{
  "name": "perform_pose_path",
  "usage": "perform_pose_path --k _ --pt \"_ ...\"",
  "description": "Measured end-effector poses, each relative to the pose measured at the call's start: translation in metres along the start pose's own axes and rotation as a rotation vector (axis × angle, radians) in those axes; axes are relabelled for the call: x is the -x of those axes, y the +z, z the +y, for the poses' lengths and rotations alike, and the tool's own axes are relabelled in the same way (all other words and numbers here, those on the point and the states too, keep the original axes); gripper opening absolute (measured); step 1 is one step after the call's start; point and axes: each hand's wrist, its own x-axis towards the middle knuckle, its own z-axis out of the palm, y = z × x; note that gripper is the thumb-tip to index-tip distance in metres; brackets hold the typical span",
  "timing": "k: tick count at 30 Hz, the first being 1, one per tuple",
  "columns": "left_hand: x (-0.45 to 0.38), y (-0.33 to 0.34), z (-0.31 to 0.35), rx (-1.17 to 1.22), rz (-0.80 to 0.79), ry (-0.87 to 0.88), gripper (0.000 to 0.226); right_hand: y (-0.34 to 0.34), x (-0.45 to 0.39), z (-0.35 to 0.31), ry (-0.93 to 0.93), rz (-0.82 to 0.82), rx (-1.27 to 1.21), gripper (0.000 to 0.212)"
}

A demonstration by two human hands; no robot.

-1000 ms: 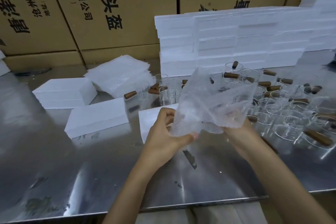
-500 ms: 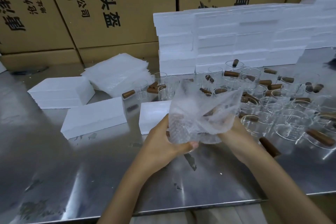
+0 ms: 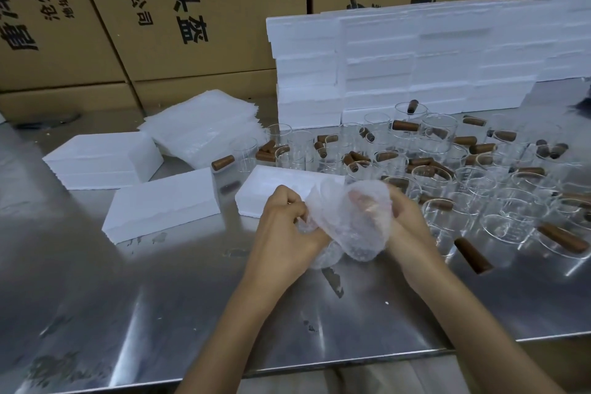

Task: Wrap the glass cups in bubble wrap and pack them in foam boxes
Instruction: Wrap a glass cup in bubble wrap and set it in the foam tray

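A bundle of bubble wrap (image 3: 351,227) sits between my hands just above the steel table (image 3: 160,313); a glass cup inside shows only faintly. My left hand (image 3: 284,227) pinches the wrap's left edge with curled fingers. My right hand (image 3: 404,217) grips the bundle's right side, its fingers partly hidden behind the plastic. An open foam box (image 3: 271,185) lies right behind the bundle. Several bare glass cups (image 3: 479,189) with brown wooden handles crowd the table to the right.
Two closed foam boxes (image 3: 163,205) lie to the left, a pile of bubble wrap sheets (image 3: 204,128) behind them. Stacked foam boxes (image 3: 399,67) form a wall at the back, in front of big cardboard cartons (image 3: 192,9). A loose brown handle (image 3: 472,255) lies near my right wrist.
The sheet was spread upright in front of me; now it is folded down into a tight bundle, lower and closer to the table. Both hands have closed in around it.
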Motion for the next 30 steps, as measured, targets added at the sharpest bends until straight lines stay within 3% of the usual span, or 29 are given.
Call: perform_pose_path --k 4,8,12,13,15,17,19,22,24,26,30 --pt "-0.012 -0.007 0.005 -0.148 -0.100 -0.065 0.030 0.011 0.002 -0.003 -0.256 0.031 0.046 0.024" --pt "-0.014 -0.019 0.012 -0.230 -0.209 -0.139 0.017 0.021 -0.007 0.000 -0.200 -0.084 0.394 0.010" --pt "0.002 -0.027 0.007 0.065 -0.228 -0.164 0.015 0.018 -0.012 -0.002 -0.282 -0.191 0.740 0.022" --pt "0.007 -0.029 0.004 0.177 -0.213 -0.174 0.029 0.017 -0.011 -0.003 -0.304 -0.214 0.805 0.029" --pt "0.016 -0.030 -0.001 0.297 -0.189 -0.087 0.055 0.018 -0.009 -0.003 -0.350 -0.263 0.915 0.036" --pt "0.019 -0.029 0.000 0.173 -0.164 0.110 0.049 0.020 -0.008 -0.002 -0.413 -0.302 1.012 0.033" --pt "0.016 -0.025 -0.001 0.014 -0.120 0.249 0.029 0.019 -0.011 -0.001 -0.420 -0.348 0.998 0.030" --pt "0.006 -0.020 -0.004 -0.175 -0.114 0.252 0.006 0.014 -0.011 0.000 -0.289 -0.327 0.605 0.030" --pt "0.001 -0.018 -0.006 -0.289 -0.187 0.274 0.021 0.007 -0.008 0.003 -0.342 -0.192 0.434 0.028" --pt "-0.002 -0.018 -0.004 -0.407 -0.256 0.326 0.028 0.002 -0.004 0.007 -0.416 -0.128 0.424 0.028" --pt "-0.006 -0.021 0.004 -0.479 -0.358 0.345 0.036 0.005 0.001 0.016 -0.441 -0.207 0.635 0.032"
